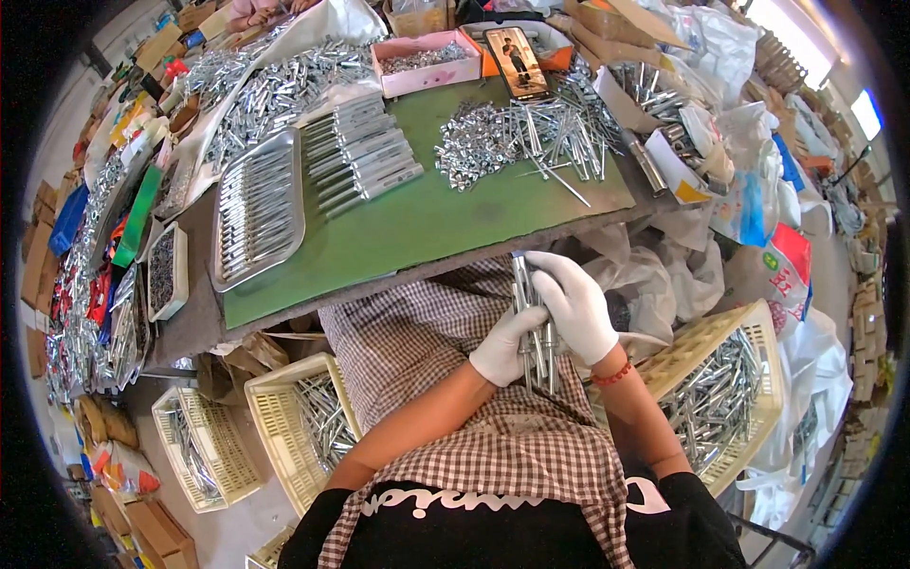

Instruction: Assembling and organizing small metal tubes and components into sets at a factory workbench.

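In front of my lap, just off the table's near edge, I hold an upright bundle of long silver metal anchor bolts (537, 346). My left hand (510, 347), in a white glove, grips the bundle around its middle. My right hand (574, 308), also gloved in white, is closed around the upper part from the right side. Nearest on the green tabletop (417, 232) lie a metal tray (301, 218) filled with rows of slim metal rods and, beside it, a row of thick metal sleeves (365, 156).
Small metal nuts (469, 142) and loose thin bolts (569, 142) are heaped at the table's far right. Behind them stand a pink box (427, 64) and a phone (518, 63). Cream crates (773, 356) of metal parts flank my legs. Another person's hands (270, 11) show at the far left.
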Tool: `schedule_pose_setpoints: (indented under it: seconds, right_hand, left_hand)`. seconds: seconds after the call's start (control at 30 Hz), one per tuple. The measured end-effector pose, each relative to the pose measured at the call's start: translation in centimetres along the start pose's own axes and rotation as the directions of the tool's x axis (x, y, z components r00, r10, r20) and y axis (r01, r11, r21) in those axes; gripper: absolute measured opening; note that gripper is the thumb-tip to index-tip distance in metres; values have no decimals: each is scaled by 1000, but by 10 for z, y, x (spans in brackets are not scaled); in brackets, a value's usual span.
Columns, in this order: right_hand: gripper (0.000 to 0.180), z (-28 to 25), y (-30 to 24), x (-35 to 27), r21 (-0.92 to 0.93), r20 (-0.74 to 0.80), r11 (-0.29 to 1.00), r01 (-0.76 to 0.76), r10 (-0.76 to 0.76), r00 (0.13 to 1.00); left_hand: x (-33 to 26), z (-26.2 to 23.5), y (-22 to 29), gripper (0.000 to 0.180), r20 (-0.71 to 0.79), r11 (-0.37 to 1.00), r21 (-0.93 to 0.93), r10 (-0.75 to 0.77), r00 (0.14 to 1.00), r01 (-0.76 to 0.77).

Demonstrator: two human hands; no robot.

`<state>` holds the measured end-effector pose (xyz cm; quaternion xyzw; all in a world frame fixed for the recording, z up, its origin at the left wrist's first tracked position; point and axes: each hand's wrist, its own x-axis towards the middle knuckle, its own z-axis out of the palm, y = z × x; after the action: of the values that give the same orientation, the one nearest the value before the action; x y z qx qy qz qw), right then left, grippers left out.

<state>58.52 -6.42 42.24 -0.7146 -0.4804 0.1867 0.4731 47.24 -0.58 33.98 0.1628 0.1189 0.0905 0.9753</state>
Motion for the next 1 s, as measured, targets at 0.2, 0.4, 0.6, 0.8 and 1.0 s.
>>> schedule_pose_setpoints:
  seconds: [0.2, 0.4, 0.6, 0.8, 1.0]
  right_hand:
    - [52, -2, -63, 31, 120, 66, 973, 199, -208, 976]
    - [56, 17, -100, 94, 486, 122, 752, 444, -562, 818]
    - [68, 48, -90, 126, 591, 269, 760, 271, -502, 822]
    - [77, 57, -100, 141, 295, 273, 815, 500, -573, 773]
    - [21, 73, -116, 145, 175, 80, 734, 656, -675, 734]
  left_hand:
    - [-3, 56, 50, 59, 221, 316, 788, 656, 721, -529]
    - [-16, 73, 128, 70, 305, 13, 829, 828, 471, -559]
    - [-20, 41, 160, 72, 437, -309, 877, 830, 346, -368]
    - [-15, 21, 160, 74, 214, 110, 818, 852, 477, -565]
    - [-26, 25, 174, 53, 450, -356, 893, 727, 518, -276]
